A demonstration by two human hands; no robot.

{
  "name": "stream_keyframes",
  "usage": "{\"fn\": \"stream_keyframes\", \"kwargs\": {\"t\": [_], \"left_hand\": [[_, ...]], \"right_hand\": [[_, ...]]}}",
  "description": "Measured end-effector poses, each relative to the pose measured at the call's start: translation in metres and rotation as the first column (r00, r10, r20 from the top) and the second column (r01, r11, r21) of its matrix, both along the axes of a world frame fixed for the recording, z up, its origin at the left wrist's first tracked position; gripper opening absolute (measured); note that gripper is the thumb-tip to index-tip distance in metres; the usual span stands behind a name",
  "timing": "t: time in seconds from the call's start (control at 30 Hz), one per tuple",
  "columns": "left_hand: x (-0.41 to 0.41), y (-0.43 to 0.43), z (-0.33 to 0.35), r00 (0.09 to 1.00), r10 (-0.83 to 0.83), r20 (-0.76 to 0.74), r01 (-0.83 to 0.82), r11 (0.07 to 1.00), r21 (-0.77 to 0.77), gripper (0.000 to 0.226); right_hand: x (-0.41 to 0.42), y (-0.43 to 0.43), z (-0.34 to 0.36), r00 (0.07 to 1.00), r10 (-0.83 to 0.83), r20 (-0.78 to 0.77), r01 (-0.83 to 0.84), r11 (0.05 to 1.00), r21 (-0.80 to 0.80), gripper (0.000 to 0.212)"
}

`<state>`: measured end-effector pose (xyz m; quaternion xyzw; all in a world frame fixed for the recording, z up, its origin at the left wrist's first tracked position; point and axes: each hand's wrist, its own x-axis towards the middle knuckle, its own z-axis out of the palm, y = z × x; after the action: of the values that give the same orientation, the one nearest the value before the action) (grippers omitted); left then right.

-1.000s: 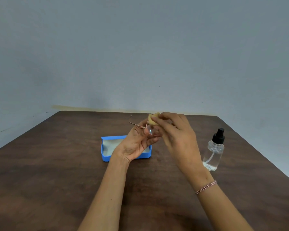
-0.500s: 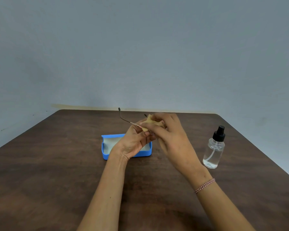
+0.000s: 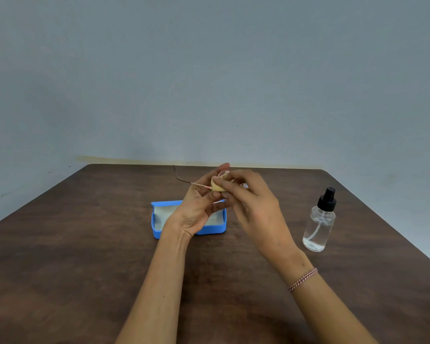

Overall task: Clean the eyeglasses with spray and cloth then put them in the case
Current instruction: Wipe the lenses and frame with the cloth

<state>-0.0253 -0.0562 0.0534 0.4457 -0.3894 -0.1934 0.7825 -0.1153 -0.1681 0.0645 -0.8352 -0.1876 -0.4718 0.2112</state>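
Above the open blue case [image 3: 209, 230], both hands are working on the eyeglasses [image 3: 184, 181] in the air. The left hand [image 3: 196, 209] is pinching the frame, its grip closed on it, with one temple arm jutting away to the left. The right hand [image 3: 253, 204] is pressing a small yellow cloth [image 3: 217, 187] against a lens, its grip closed round the cloth. Wiping is looking like the step in hand. Next, the temples are going to need folding before the glasses go down into the case just below. That case is lying on the tabletop [image 3: 85, 244], showing only pale lining where the hands are not hiding it. To the right, well apart, the spray bottle [image 3: 319, 224] is standing upright, holding clear liquid.
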Motion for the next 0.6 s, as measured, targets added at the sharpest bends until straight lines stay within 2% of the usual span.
{"fn": "stream_keyframes", "kwargs": {"t": [0.1, 0.23, 0.4, 0.5, 0.6], "left_hand": [[-0.0006, 0.002, 0.0013, 1.0, 0.026, -0.001, -0.026, 1.0, 0.003, 0.062], [-0.0015, -0.0008, 0.0022, 1.0, 0.027, -0.001, -0.027, 0.999, 0.045, 0.063], [-0.0005, 0.0009, 0.003, 0.999, 0.007, -0.036, -0.008, 0.999, -0.051, 0.058], [0.0021, 0.004, 0.0029, 0.998, -0.003, -0.06, -0.004, 0.993, -0.121, 0.056], [0.0003, 0.0006, 0.0033, 0.998, -0.002, -0.055, -0.002, 0.997, -0.076, 0.058]], "right_hand": [[-0.0006, -0.0029, 0.0024, 0.999, -0.035, -0.001, 0.035, 0.999, 0.027, 0.027], [-0.0004, -0.0043, 0.0032, 0.982, -0.185, 0.036, 0.183, 0.982, 0.052, 0.029], [-0.0032, -0.0013, 0.0048, 1.0, -0.01, 0.022, 0.011, 1.0, -0.027, 0.032], [-0.0022, -0.0038, 0.006, 0.998, -0.05, 0.029, 0.052, 0.994, -0.092, 0.027], [-0.0022, -0.0037, 0.0067, 0.992, -0.118, 0.048, 0.119, 0.993, -0.012, 0.026]]}}
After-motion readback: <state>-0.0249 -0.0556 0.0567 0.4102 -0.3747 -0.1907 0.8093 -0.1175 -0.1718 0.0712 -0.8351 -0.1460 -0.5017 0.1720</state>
